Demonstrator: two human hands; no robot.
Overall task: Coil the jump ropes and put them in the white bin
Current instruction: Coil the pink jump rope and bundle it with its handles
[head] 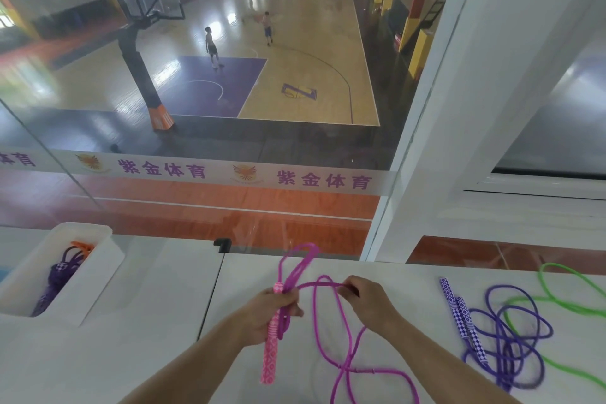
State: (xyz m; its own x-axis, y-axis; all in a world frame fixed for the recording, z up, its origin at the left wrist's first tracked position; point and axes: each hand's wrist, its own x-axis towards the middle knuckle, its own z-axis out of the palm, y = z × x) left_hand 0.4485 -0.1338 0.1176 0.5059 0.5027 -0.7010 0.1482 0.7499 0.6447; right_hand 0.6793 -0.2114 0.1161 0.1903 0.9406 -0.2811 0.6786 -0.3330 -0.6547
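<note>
Two hands on magenta jump rope (331,338); left hand (275,308) grips pink handles, loops; right hand (367,302) pinches cord.

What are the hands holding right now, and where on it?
Both hold the pink-handled magenta jump rope. The left hand grips its patterned pink handles near their top, with gathered cord loops. The right hand pinches a cord strand.

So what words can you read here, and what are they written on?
"紫金体育": purple, on the white strip across the glass, printed twice.
"体育": at the strip's left edge, cut off.
Purple court logo: too blurred to read.
Orange pole base: markings too small.
</note>
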